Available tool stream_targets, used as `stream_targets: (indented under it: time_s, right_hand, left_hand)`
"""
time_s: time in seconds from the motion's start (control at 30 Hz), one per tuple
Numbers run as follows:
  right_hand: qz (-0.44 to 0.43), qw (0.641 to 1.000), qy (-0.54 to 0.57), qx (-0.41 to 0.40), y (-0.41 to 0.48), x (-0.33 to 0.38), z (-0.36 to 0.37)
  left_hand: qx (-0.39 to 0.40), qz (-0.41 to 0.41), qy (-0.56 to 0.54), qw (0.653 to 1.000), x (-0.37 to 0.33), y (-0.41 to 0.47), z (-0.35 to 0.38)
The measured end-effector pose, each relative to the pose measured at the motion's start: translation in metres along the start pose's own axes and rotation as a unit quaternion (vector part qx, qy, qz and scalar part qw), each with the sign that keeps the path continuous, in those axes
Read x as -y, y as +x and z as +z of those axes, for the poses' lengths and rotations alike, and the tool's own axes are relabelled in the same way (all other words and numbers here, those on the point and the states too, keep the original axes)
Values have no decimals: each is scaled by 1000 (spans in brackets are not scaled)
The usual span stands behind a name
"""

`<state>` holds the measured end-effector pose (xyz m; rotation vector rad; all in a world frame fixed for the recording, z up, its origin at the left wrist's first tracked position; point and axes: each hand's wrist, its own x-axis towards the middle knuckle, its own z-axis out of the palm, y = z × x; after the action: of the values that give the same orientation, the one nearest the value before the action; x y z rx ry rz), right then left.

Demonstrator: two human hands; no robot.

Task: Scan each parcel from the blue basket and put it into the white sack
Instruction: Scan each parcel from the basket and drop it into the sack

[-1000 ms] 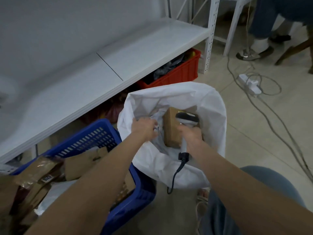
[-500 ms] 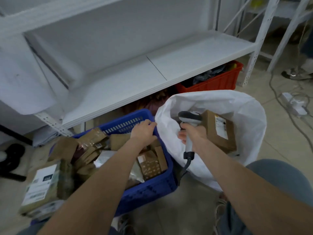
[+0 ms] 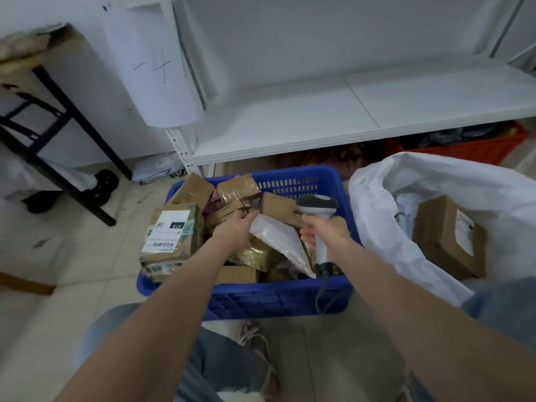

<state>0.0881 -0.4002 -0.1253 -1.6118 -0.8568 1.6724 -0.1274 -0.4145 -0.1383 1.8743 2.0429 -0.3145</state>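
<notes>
**Drop done, next pick starting**

Finds the left hand [image 3: 235,230] at centre frame, down on the pile in the blue perforated plastic basket [image 3: 275,297]. No longer at the mouth of the white woven plastic sack [image 3: 406,181] as a second ago, nor on the basket rim as half a second ago. Sees its fingers reaching over the top edge of a white plastic mailer bag [image 3: 278,237] toward a small taped brown parcel [image 3: 223,214]. Cannot tell whether pinching or only touching.

Sees the right hand [image 3: 326,232] wrapped round the handle of the grey-and-white handheld barcode scanner [image 3: 317,206]. Carried across from the sack to above the basket's right side.

Judges one parcel delivered and the next cycle begun, with nothing yet lifted for scanning.

Counts many brown parcels in the basket, heaped above the rim, with a large labelled brown carton [image 3: 171,236] at its left edge. Counts in the sack, right of frame, one flat brown cardboard box [image 3: 446,239], label showing, beside pale wrapped items [image 3: 406,204], indistinct.
</notes>
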Motion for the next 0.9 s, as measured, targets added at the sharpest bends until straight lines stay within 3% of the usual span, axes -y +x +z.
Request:
stream_targets:
  time_s: [0.17,0.33,0.47,0.53,0.63,0.77,0.83,0.9]
  right_hand:
    - [15,1000,15,-6,12,-3,4]
    - [-20,998,56,-26,9,9,-11]
    - [-76,991,102,-39,-8,17,-20]
    - [-90,989,111,-25,-18,16,-20]
    - [-83,992,97,-3,-29,12,-21]
    - [-69,992,96,47,-47,8,-27]
    - [-65,987,132,64,-53,6,-35]
    - [-71,985,142,63,-57,5,-44]
  left_hand:
    - [-70,-11,-10,997,-7,21,18]
    - [-191,-73,-17,979,-21,24,-28]
    - [-230,-141,-195,943,-6,14,-53]
    - [-222,-139,-339,904,-3,4,-48]
    - [-182,-126,-540,812,-10,-14,-32]
    - [-105,-89,-697,703,-26,-33,-15]
    - [-46,-49,-720,691,-33,-40,-11]
    - [-1,-16,-689,725,-37,-44,-10]
